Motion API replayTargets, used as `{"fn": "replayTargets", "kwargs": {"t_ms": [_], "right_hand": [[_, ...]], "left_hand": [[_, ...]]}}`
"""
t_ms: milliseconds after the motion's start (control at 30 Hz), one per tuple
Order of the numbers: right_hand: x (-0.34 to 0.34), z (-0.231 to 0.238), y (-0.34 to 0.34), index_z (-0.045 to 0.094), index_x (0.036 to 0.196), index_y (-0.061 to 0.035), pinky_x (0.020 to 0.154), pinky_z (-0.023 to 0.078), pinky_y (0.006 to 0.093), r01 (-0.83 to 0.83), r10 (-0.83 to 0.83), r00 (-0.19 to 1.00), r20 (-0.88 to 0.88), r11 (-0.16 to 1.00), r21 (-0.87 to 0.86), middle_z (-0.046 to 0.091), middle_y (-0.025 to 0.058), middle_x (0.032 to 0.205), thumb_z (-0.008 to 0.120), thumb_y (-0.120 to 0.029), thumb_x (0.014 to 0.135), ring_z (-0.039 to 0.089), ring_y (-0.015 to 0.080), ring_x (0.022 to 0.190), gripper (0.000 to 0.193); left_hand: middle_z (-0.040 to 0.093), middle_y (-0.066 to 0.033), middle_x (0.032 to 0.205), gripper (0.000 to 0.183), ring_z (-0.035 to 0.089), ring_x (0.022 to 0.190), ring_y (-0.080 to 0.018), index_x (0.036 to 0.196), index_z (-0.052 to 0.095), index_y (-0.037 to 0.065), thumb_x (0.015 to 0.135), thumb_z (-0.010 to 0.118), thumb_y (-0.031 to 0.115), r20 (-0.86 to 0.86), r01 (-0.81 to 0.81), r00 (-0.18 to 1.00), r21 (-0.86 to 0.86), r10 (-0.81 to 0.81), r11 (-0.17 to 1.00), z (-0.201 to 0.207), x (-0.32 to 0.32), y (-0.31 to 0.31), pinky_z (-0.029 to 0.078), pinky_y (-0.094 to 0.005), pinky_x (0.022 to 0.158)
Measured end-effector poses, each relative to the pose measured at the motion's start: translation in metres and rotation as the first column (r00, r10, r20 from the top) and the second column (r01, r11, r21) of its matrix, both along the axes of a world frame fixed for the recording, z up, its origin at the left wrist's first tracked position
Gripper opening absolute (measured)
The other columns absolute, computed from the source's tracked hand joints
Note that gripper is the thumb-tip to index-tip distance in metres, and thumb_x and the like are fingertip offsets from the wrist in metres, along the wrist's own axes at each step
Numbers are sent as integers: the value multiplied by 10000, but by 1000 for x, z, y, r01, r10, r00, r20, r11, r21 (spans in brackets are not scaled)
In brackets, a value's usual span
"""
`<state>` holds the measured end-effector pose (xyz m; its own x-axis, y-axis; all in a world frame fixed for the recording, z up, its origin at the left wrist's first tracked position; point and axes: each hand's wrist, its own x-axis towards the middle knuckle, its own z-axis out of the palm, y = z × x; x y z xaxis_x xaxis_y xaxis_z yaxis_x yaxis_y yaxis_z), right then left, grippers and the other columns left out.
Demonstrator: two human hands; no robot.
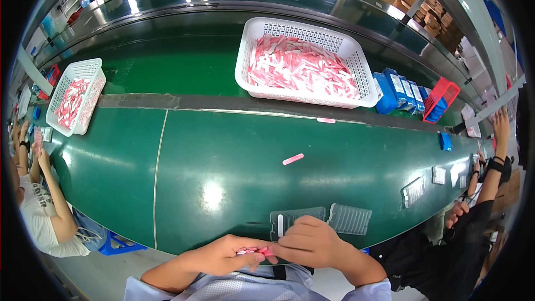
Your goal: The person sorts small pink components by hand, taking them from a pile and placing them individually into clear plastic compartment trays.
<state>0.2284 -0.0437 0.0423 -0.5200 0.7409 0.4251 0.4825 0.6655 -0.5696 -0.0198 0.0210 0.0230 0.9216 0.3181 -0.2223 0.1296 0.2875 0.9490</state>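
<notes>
My left hand (225,255) is closed round a small bunch of pink and white strips (251,251) with rounded ends, which look like mini nail files. Against the end of that bunch, my right hand (312,242) pinches a pink strip (266,251) between thumb and finger. Just beyond my hands lies a clear ridged plastic tray (319,213) with a white strip (280,226) in it. Beside it on the right is a second clear ridged tray (350,219). Part of the first tray is hidden behind my right hand.
One loose pink strip (292,159) lies mid-table, another (326,120) by the dark ledge. A white basket (306,98) heaped with strips stands beyond, near blue packs (398,92) and a red basket (440,99). Another white basket (96,100) stands left. Co-workers sit on both sides.
</notes>
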Motion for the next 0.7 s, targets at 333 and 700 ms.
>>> {"fn": "replayTargets", "kwargs": {"t_ms": [333, 700], "right_hand": [[-11, -1, -12, 749, 1082, -74, 671, 513, 291, 224, -349, 918, -189, 848, -480, 708, 42, 913, 804, -114, 829, 666, 178, 756, 263], [-19, -6, -21, 782, 1099, -55, 615, 490, 275, 135, -420, 832, -362, 787, -602, 696, 69, 837, 762, -20, 864, 642, 155, 680, 239]], "left_hand": [[684, 0, 854, 203, 496, 656, -34, 1173, 690, -3, 1030, 599, 109, -45, -202, 978, 48, 204, 978, -7, 3, -6, 422, -219, 584], [646, -20, 746, 300, 507, 628, -52, 1171, 671, 1, 1096, 483, 222, -114, 4, 992, -365, -49, 931, 0, 8, 6, 417, -241, 588]]}}
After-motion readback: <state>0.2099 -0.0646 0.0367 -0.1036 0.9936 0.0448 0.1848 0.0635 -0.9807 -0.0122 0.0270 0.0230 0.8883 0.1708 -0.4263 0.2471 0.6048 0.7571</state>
